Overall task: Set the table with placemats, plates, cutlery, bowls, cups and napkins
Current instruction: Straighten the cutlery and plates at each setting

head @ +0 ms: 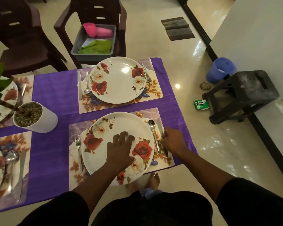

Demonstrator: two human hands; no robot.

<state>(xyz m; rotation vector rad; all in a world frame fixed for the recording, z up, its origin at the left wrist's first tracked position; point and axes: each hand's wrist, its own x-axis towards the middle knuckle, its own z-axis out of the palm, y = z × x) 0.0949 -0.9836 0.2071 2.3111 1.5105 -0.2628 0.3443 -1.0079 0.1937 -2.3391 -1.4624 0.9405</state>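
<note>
A floral plate (104, 128) sits on the near placemat (75, 128), which lies on the purple tablecloth (55, 88). My left hand (120, 149) rests flat on that plate, fingers spread. Right of the plate lie a spoon (152, 128) and a knife (159, 124). My right hand (172, 140) pinches the knife near its middle. A fork (78, 149) lies left of the plate. The far setting has a plate (118, 79), a knife (79, 85), a spoon (87, 85) and a fork (145, 72). A grey tub (75, 49) on a chair holds pink cups (96, 31) and green napkins (100, 46).
A white pot with a plant (39, 118) stands left of the near setting. Two more partly visible settings lie at the left edge (6, 101). Dark chairs (23, 38) stand behind the table. On the floor at right are a black stool (242, 93), a blue bucket (219, 70) and a green box (201, 104).
</note>
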